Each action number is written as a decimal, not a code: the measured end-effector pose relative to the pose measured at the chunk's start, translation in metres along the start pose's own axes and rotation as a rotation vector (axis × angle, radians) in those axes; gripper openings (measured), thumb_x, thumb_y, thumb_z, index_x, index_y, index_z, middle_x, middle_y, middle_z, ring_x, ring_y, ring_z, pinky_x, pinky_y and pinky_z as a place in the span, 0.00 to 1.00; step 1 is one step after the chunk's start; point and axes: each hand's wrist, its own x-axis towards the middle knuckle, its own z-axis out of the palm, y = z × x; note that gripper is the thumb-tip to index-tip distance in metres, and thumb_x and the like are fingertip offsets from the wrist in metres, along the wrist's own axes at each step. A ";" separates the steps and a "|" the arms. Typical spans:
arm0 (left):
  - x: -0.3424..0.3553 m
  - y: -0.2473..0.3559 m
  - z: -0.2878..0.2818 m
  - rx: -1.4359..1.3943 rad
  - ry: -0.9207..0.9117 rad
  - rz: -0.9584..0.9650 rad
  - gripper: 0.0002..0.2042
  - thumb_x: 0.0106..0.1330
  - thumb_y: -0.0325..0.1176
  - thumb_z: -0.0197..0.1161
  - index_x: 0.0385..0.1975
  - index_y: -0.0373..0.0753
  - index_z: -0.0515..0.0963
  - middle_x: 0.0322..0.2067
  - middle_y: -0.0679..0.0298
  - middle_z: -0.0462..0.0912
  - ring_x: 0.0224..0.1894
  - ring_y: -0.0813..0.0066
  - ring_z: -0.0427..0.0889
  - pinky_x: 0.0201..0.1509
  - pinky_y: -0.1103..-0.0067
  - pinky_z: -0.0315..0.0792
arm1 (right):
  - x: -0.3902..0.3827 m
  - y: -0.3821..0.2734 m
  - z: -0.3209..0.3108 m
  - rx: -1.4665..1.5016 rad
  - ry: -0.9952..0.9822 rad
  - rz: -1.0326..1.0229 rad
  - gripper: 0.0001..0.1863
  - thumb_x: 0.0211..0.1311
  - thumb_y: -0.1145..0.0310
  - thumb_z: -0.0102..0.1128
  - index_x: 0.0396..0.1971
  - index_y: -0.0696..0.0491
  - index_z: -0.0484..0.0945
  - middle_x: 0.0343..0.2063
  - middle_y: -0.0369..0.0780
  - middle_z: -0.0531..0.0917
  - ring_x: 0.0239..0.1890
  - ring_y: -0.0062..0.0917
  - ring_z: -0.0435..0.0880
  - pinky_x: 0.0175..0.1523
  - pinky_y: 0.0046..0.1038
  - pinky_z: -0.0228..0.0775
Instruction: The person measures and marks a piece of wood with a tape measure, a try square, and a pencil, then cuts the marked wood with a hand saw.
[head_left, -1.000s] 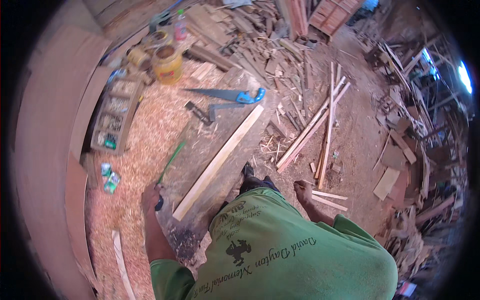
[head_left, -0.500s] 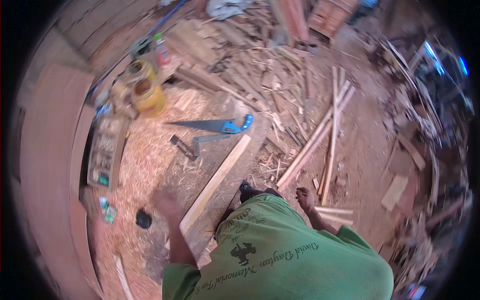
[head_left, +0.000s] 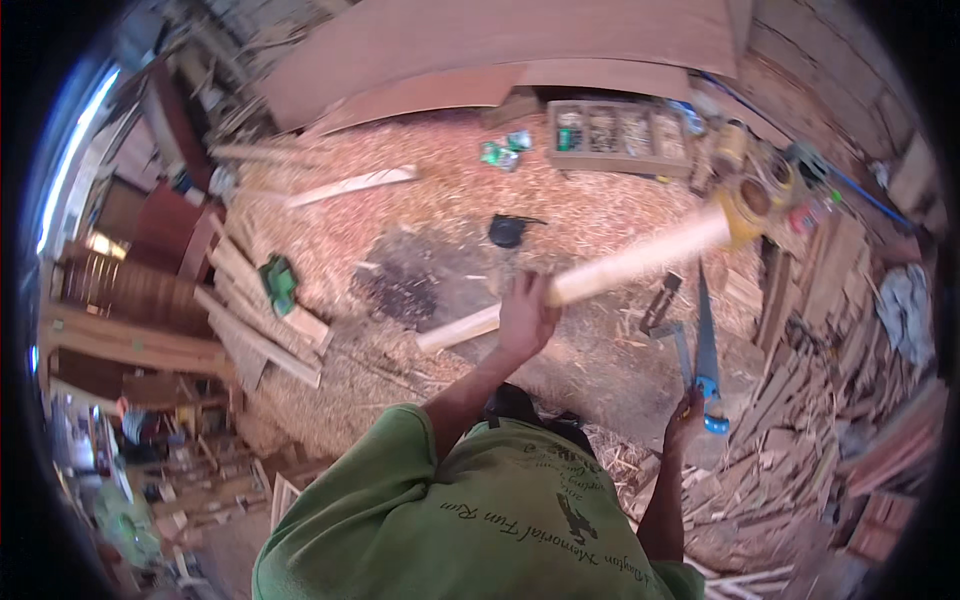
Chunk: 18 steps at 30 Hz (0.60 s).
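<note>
My left hand (head_left: 528,318) grips a pale wooden board (head_left: 640,258) near its middle. The board slants above the ground, its far right end blurred and in front of a yellow container. At the right, my right hand (head_left: 685,415) is closed at the blue handle of a handsaw (head_left: 707,345), whose blade points away from me. The fingers are partly hidden there. Beside the saw, close to the same hand, lies a metal square (head_left: 683,350). A dark tool with a wooden body (head_left: 661,303) rests just left of the square.
A compartmented wooden box (head_left: 620,140) stands at the back, near yellow containers (head_left: 745,205). A black round object (head_left: 508,231) lies on the shavings. Scrap wood (head_left: 800,400) is heaped at right. Boards with a green tool (head_left: 278,283) on them lie at left.
The view has swung left. My left hand, blurred and apart before, now holds the board, which is raised. My right hand has gone from empty at my side to the saw handle.
</note>
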 end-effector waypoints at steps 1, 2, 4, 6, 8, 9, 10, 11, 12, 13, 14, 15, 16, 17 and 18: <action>0.009 -0.003 -0.017 -0.101 0.142 -0.168 0.26 0.56 0.33 0.73 0.55 0.37 0.75 0.49 0.47 0.75 0.51 0.45 0.76 0.56 0.57 0.73 | 0.021 -0.022 0.014 -0.086 -0.048 -0.050 0.24 0.72 0.71 0.55 0.65 0.59 0.71 0.46 0.51 0.85 0.57 0.43 0.81 0.63 0.42 0.71; 0.014 -0.007 -0.030 -0.211 0.286 -0.325 0.25 0.57 0.33 0.74 0.55 0.37 0.75 0.46 0.46 0.77 0.49 0.44 0.77 0.55 0.56 0.73 | 0.034 -0.035 0.024 -0.178 -0.086 -0.097 0.25 0.70 0.71 0.58 0.66 0.59 0.70 0.45 0.51 0.86 0.57 0.47 0.80 0.65 0.45 0.70; 0.020 -0.022 -0.052 -0.295 0.282 -0.508 0.24 0.58 0.34 0.74 0.54 0.36 0.75 0.42 0.48 0.79 0.44 0.46 0.80 0.50 0.59 0.75 | 0.054 -0.029 0.046 -0.222 -0.099 -0.181 0.28 0.66 0.72 0.62 0.66 0.57 0.71 0.48 0.51 0.84 0.58 0.48 0.79 0.66 0.46 0.68; 0.015 -0.046 -0.065 -0.397 0.256 -0.672 0.24 0.59 0.34 0.74 0.53 0.35 0.75 0.39 0.49 0.81 0.38 0.48 0.83 0.45 0.61 0.78 | 0.059 -0.029 0.067 -0.276 -0.093 -0.240 0.31 0.62 0.72 0.65 0.66 0.55 0.71 0.51 0.51 0.83 0.59 0.49 0.78 0.68 0.48 0.66; -0.010 -0.089 -0.060 -0.745 0.328 -0.918 0.19 0.62 0.32 0.74 0.50 0.36 0.77 0.37 0.60 0.83 0.35 0.64 0.85 0.36 0.67 0.81 | 0.060 -0.035 0.081 -0.459 0.039 -0.217 0.35 0.57 0.73 0.68 0.67 0.51 0.71 0.56 0.50 0.80 0.61 0.50 0.76 0.69 0.48 0.63; -0.023 -0.101 -0.054 -0.854 0.337 -1.047 0.21 0.60 0.33 0.75 0.50 0.37 0.77 0.39 0.59 0.84 0.35 0.64 0.86 0.35 0.65 0.82 | 0.063 -0.036 0.084 -0.475 0.034 -0.203 0.35 0.57 0.73 0.68 0.67 0.51 0.71 0.56 0.50 0.80 0.61 0.50 0.76 0.69 0.48 0.63; -0.036 -0.112 -0.048 -0.961 0.334 -1.180 0.22 0.58 0.35 0.77 0.50 0.37 0.76 0.40 0.58 0.84 0.36 0.63 0.86 0.33 0.64 0.82 | 0.066 -0.040 0.086 -0.491 0.026 -0.134 0.35 0.56 0.73 0.68 0.66 0.50 0.72 0.57 0.50 0.80 0.61 0.50 0.75 0.69 0.47 0.64; -0.045 -0.123 -0.040 -1.014 0.305 -1.285 0.22 0.57 0.35 0.77 0.50 0.38 0.77 0.41 0.58 0.84 0.36 0.64 0.86 0.32 0.62 0.84 | 0.068 -0.041 0.082 -0.518 0.027 -0.050 0.34 0.55 0.73 0.69 0.65 0.49 0.72 0.58 0.50 0.79 0.62 0.51 0.74 0.68 0.47 0.65; -0.049 -0.126 -0.029 -0.970 0.338 -1.410 0.23 0.58 0.34 0.77 0.51 0.39 0.77 0.41 0.59 0.83 0.36 0.62 0.85 0.33 0.64 0.84 | 0.070 -0.042 0.076 -0.488 -0.068 0.005 0.32 0.58 0.70 0.68 0.65 0.50 0.73 0.58 0.50 0.80 0.62 0.50 0.75 0.67 0.46 0.66; -0.061 -0.149 -0.018 -1.052 0.362 -1.444 0.23 0.57 0.34 0.78 0.52 0.40 0.78 0.41 0.59 0.83 0.36 0.61 0.85 0.33 0.64 0.85 | 0.078 -0.046 0.071 -0.449 -0.155 0.059 0.29 0.61 0.66 0.67 0.64 0.50 0.73 0.57 0.50 0.80 0.62 0.50 0.75 0.66 0.46 0.68; -0.064 -0.170 0.010 -1.153 0.374 -1.492 0.24 0.57 0.33 0.78 0.52 0.38 0.78 0.41 0.59 0.83 0.38 0.61 0.85 0.34 0.64 0.85 | 0.085 -0.025 0.065 -0.606 -0.070 -0.021 0.31 0.60 0.67 0.67 0.65 0.48 0.72 0.51 0.53 0.82 0.51 0.50 0.83 0.52 0.48 0.78; -0.067 -0.170 0.028 -1.185 0.318 -1.433 0.23 0.59 0.32 0.77 0.53 0.35 0.78 0.43 0.58 0.83 0.40 0.61 0.85 0.34 0.64 0.86 | 0.085 -0.019 0.064 -0.559 -0.043 0.062 0.28 0.60 0.67 0.66 0.62 0.49 0.74 0.50 0.53 0.82 0.51 0.50 0.83 0.52 0.48 0.77; -0.087 -0.212 0.032 -1.083 0.225 -1.421 0.24 0.67 0.47 0.70 0.58 0.44 0.74 0.48 0.59 0.80 0.47 0.59 0.83 0.49 0.61 0.84 | 0.087 -0.049 0.073 -0.525 -0.134 0.077 0.24 0.59 0.68 0.64 0.57 0.51 0.76 0.47 0.54 0.83 0.48 0.52 0.84 0.49 0.50 0.77; -0.086 -0.216 0.052 -1.100 0.217 -1.420 0.23 0.68 0.50 0.69 0.57 0.45 0.76 0.48 0.59 0.81 0.48 0.59 0.83 0.50 0.61 0.84 | 0.087 -0.039 0.068 -0.523 -0.111 0.116 0.21 0.58 0.69 0.64 0.52 0.52 0.77 0.43 0.56 0.83 0.44 0.54 0.84 0.46 0.51 0.77; -0.083 -0.227 0.071 -1.096 0.173 -1.423 0.25 0.68 0.52 0.69 0.58 0.46 0.75 0.49 0.59 0.82 0.49 0.58 0.84 0.50 0.61 0.84 | 0.085 -0.029 0.061 -0.506 -0.062 0.124 0.20 0.57 0.69 0.64 0.51 0.52 0.77 0.41 0.56 0.83 0.42 0.55 0.84 0.45 0.52 0.77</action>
